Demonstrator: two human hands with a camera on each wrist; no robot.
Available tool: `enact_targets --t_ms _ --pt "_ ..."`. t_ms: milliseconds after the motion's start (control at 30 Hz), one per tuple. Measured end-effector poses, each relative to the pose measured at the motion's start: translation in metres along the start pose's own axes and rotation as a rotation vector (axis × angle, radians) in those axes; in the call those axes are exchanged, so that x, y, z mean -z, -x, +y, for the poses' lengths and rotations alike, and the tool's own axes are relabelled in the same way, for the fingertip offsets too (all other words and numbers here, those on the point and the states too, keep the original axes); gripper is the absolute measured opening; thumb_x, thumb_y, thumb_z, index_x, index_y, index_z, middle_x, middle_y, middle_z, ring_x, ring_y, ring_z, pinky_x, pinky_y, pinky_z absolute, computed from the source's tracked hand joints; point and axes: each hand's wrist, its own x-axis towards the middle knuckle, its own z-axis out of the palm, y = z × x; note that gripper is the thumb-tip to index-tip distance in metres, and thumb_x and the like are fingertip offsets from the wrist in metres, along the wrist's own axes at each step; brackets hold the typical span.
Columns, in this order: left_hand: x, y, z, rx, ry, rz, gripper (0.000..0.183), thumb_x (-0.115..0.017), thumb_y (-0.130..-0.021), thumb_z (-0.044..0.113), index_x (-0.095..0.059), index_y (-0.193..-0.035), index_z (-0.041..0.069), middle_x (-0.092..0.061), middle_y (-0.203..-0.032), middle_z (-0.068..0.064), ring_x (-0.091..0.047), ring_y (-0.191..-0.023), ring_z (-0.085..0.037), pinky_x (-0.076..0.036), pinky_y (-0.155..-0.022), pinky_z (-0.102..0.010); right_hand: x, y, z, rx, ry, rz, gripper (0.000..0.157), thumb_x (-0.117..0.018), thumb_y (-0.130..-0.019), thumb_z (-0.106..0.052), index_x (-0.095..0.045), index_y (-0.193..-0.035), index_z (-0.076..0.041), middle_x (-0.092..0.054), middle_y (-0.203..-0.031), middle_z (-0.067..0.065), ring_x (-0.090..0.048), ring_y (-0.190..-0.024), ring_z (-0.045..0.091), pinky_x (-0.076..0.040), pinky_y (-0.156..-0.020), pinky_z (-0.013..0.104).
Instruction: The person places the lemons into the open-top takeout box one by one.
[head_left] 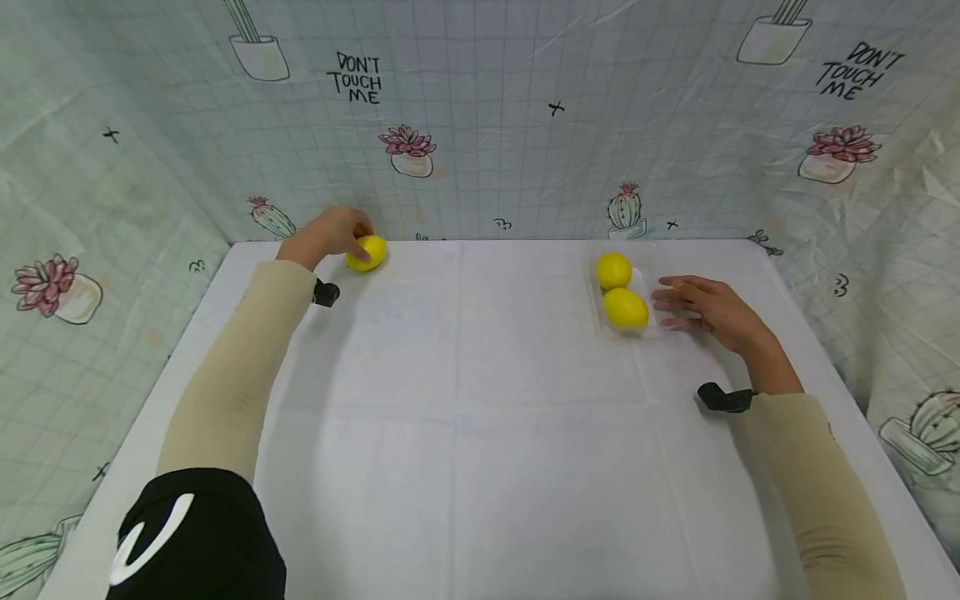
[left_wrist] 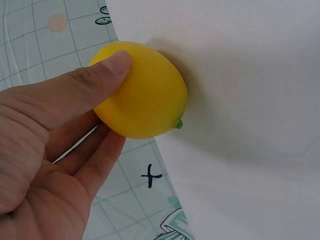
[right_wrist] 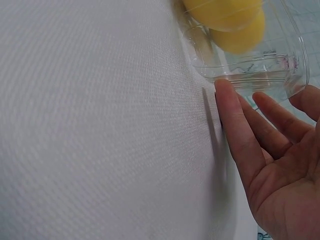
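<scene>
At the table's far left, my left hand (head_left: 330, 233) grips a yellow lemon (head_left: 367, 253) between thumb and fingers. In the left wrist view the thumb lies over the lemon (left_wrist: 145, 95), and its small green tip shows. My right hand (head_left: 708, 308) is beside a clear plastic container (head_left: 649, 325) at the far right, fingers extended toward its right wall. In the right wrist view the fingertips are at the wall of the container (right_wrist: 260, 77); whether all of them touch I cannot tell. Two lemons lie in the container, one farther (head_left: 614, 270) and one nearer (head_left: 626, 307).
A white cloth covers the table (head_left: 465, 417). Behind it hangs a printed curtain (head_left: 487, 125) with cactus drawings, reaching down to the table's far edge and along both sides. A black strap piece (head_left: 326, 292) sits at the left wrist, another (head_left: 726, 398) at the right.
</scene>
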Motion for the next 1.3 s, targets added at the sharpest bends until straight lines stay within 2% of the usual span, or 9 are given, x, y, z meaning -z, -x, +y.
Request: enact_targets --t_ms 233,400,533,833,1000,1133,1300 --pt "0.000 0.000 -0.006 -0.033 -0.031 -0.063 0.060 -0.073 -0.093 0.002 -0.047 -0.147 -0.001 -0.049 -0.142 -0.029 -0.046 -0.128 -0.043 -0.039 -0.114 -0.055 0.001 -0.002 0.002 0.002 -0.023 -0.012 0.063 -0.046 -0.108 -0.042 -0.035 -0.156 -0.003 -0.063 -0.136 0.000 -0.062 -0.114 0.002 -0.058 -0.090 0.027" --pt "-0.002 -0.001 -0.010 -0.064 -0.049 -0.089 0.054 -0.073 -0.091 -0.003 -0.053 -0.141 0.004 -0.049 -0.142 -0.029 -0.046 -0.127 -0.043 -0.037 -0.114 -0.058 0.002 -0.003 0.001 0.005 -0.018 -0.006 0.062 -0.046 -0.108 -0.042 -0.036 -0.156 -0.003 -0.065 -0.132 -0.004 -0.062 -0.112 0.002 -0.058 -0.089 0.027" --pt "-0.005 -0.001 -0.017 -0.090 -0.059 -0.102 0.056 -0.075 -0.086 -0.009 -0.051 -0.134 0.007 -0.048 -0.143 -0.031 -0.046 -0.126 -0.045 -0.036 -0.113 -0.060 0.002 -0.003 0.001 -0.002 -0.008 -0.009 0.063 -0.046 -0.108 -0.043 -0.035 -0.157 -0.004 -0.063 -0.134 -0.003 -0.062 -0.112 0.002 -0.058 -0.090 0.027" --pt "-0.010 0.002 -0.025 -0.132 -0.101 -0.053 0.064 -0.078 -0.086 -0.003 -0.053 -0.145 0.007 -0.048 -0.145 -0.029 -0.043 -0.130 -0.044 -0.032 -0.117 -0.060 0.002 -0.003 0.003 -0.011 -0.016 -0.010 0.064 -0.045 -0.108 -0.044 -0.034 -0.157 -0.005 -0.062 -0.136 -0.002 -0.062 -0.113 0.001 -0.058 -0.090 0.027" --pt "-0.018 0.004 -0.027 -0.156 -0.123 -0.005 0.059 -0.079 -0.087 0.001 -0.056 -0.141 0.005 -0.050 -0.145 -0.026 -0.044 -0.128 -0.044 -0.031 -0.117 -0.060 0.001 -0.003 0.003 -0.014 -0.025 -0.008 0.063 -0.047 -0.107 -0.042 -0.034 -0.157 -0.005 -0.062 -0.138 0.000 -0.063 -0.112 0.001 -0.058 -0.090 0.027" --pt "-0.021 0.006 -0.025 -0.174 -0.126 0.032 0.059 -0.078 -0.088 0.001 -0.054 -0.142 0.006 -0.050 -0.144 -0.026 -0.045 -0.125 -0.044 -0.033 -0.116 -0.061 0.000 -0.002 0.001 -0.019 -0.021 -0.005 0.064 -0.047 -0.107 -0.043 -0.034 -0.157 -0.004 -0.060 -0.140 0.003 -0.063 -0.112 0.002 -0.058 -0.090 0.027" --pt "-0.023 0.013 -0.018 -0.209 -0.111 0.085 0.060 -0.077 -0.088 0.000 -0.053 -0.143 0.005 -0.050 -0.144 -0.025 -0.045 -0.125 -0.043 -0.036 -0.115 -0.059 -0.001 0.000 -0.001 -0.025 -0.014 0.000 0.064 -0.046 -0.107 -0.043 -0.034 -0.157 -0.004 -0.062 -0.138 0.000 -0.062 -0.112 0.002 -0.058 -0.090 0.026"
